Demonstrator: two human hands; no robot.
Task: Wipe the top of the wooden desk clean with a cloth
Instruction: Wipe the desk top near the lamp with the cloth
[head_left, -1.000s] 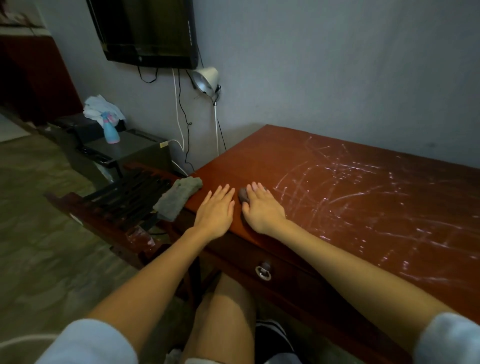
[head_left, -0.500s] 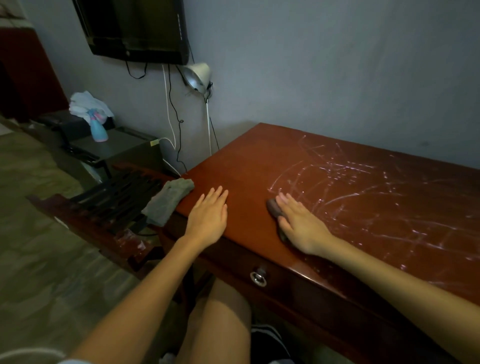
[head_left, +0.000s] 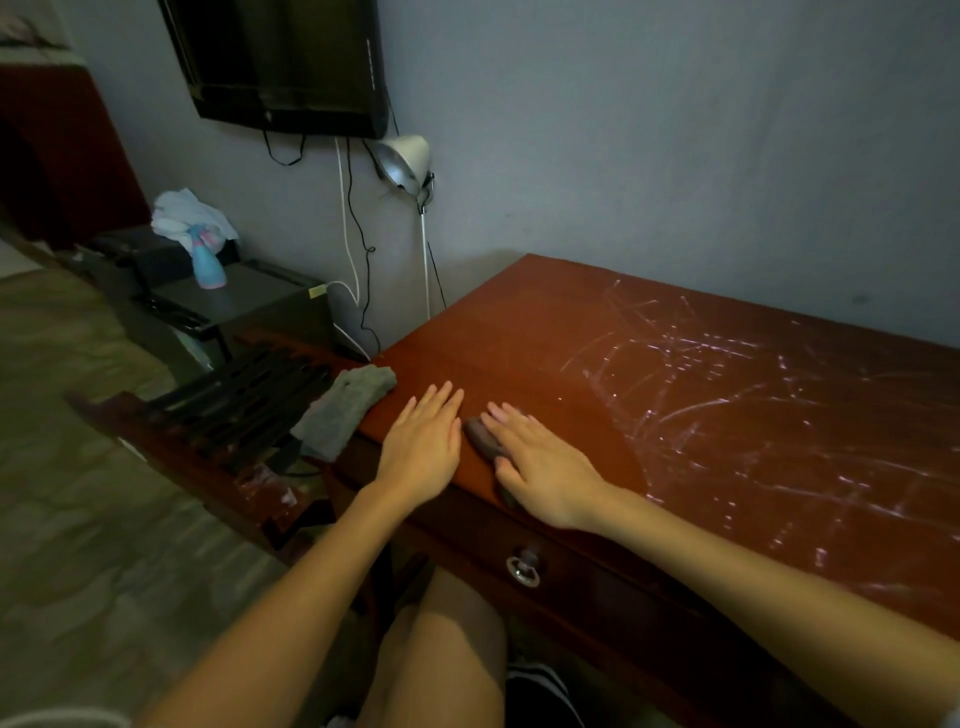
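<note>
Cloth (head_left: 480, 437) under right hand (head_left: 543, 470) — on desk (head_left: 519, 332)

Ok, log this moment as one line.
phase: wipe | right hand: flat, pressing dark cloth on desk | left hand: flat on desk | white streaks: across right side

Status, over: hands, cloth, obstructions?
Left hand flat on desk. Right hand flat, pressing dark cloth. White streaks across right side. Grey rag at left edge.

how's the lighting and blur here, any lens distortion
Head view: dim overall, darkening toward the corners; the patterned floor is smeared by motion blur; the left hand and right hand look fairly sharp; the wide lens tilts the black wall screen.
</note>
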